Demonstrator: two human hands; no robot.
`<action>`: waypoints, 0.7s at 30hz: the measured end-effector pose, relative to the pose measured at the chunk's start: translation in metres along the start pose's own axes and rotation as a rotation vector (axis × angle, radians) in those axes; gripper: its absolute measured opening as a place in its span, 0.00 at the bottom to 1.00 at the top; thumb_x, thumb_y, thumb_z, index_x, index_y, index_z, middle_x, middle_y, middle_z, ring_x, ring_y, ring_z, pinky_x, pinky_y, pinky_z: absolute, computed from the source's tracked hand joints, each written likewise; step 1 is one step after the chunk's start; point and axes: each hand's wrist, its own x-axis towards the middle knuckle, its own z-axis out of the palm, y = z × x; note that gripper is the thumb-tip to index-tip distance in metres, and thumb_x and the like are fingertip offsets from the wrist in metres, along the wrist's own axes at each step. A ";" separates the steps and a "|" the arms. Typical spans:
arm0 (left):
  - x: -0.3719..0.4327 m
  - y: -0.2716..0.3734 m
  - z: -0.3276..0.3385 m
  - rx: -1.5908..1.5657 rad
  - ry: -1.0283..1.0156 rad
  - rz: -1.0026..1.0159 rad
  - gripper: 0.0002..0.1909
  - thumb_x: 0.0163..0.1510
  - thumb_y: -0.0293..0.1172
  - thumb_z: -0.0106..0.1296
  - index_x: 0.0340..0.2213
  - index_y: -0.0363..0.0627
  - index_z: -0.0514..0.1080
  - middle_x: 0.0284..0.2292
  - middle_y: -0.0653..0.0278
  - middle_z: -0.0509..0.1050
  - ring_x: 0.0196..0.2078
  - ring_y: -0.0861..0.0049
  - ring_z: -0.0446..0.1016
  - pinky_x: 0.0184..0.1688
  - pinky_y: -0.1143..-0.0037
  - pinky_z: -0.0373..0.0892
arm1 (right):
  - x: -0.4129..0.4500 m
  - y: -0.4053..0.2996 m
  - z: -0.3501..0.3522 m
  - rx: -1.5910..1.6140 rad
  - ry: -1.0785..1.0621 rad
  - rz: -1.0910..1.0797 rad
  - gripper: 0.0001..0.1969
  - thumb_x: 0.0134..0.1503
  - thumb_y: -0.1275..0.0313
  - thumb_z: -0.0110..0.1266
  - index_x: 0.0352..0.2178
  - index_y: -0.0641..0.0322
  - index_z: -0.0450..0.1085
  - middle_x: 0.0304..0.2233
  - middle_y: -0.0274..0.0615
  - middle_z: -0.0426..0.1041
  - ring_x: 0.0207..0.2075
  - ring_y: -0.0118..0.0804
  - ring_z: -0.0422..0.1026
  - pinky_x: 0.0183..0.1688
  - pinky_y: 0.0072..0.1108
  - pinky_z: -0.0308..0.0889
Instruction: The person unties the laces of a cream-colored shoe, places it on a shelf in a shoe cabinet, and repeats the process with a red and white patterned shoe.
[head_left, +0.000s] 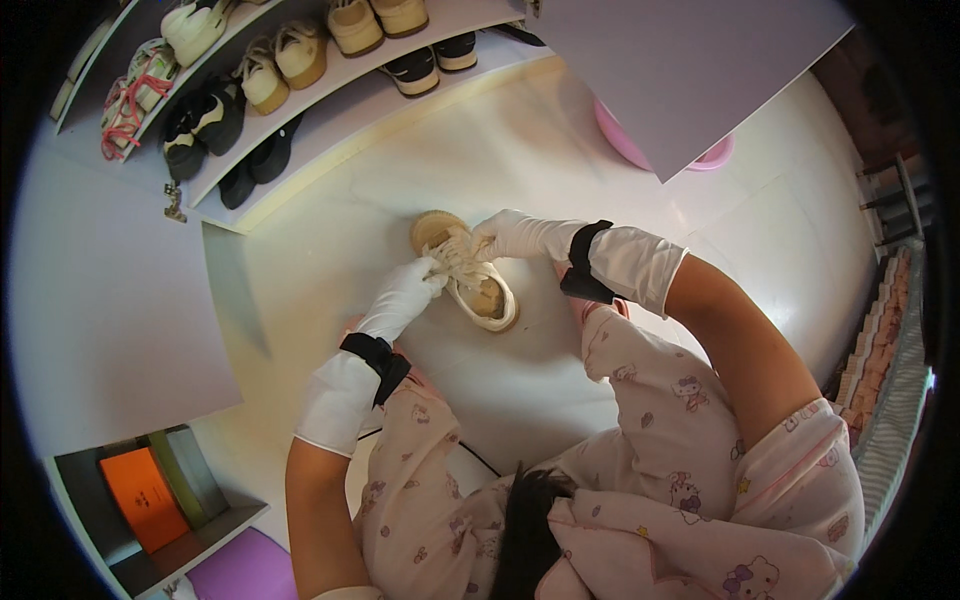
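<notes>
A cream lace-up shoe (489, 304) stands on the pale floor in front of me, its toe pointing away and its heel towards me. My left hand (409, 289), in a white glove, pinches the shoelaces (454, 259) at the left side of the shoe. On the other side my right hand (504, 234), gloved too, has its fingers closed on the laces near the tongue. Both gloves have a black strap at the wrist. The fingertips partly hide the lace ends.
Beyond the shoe, an open cabinet holds shoes on curved-looking shelves (300, 112). Its doors stand open at left (127, 300) and upper right (675, 67). A pink basin (619, 135) lies partly behind the right door. An orange box (144, 499) sits in a compartment at lower left.
</notes>
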 end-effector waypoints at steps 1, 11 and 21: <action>0.000 0.000 0.000 0.098 0.049 0.007 0.17 0.53 0.42 0.49 0.37 0.39 0.71 0.33 0.53 0.75 0.38 0.61 0.73 0.39 0.68 0.67 | 0.003 -0.004 0.000 -0.190 -0.006 0.005 0.13 0.47 0.64 0.59 0.36 0.53 0.74 0.33 0.39 0.75 0.35 0.38 0.72 0.41 0.26 0.66; 0.001 -0.028 0.007 0.825 0.179 0.388 0.07 0.51 0.32 0.44 0.26 0.51 0.72 0.29 0.63 0.74 0.36 0.67 0.72 0.38 0.67 0.66 | 0.002 0.011 -0.010 -0.572 -0.020 -0.154 0.11 0.51 0.62 0.53 0.35 0.51 0.73 0.33 0.39 0.74 0.38 0.46 0.71 0.42 0.30 0.65; 0.003 -0.035 0.009 0.808 0.116 0.348 0.06 0.52 0.35 0.44 0.29 0.53 0.71 0.31 0.66 0.73 0.38 0.68 0.70 0.41 0.67 0.64 | 0.002 0.017 -0.014 -0.622 -0.021 -0.101 0.11 0.51 0.64 0.50 0.36 0.50 0.73 0.35 0.40 0.73 0.38 0.46 0.71 0.41 0.30 0.65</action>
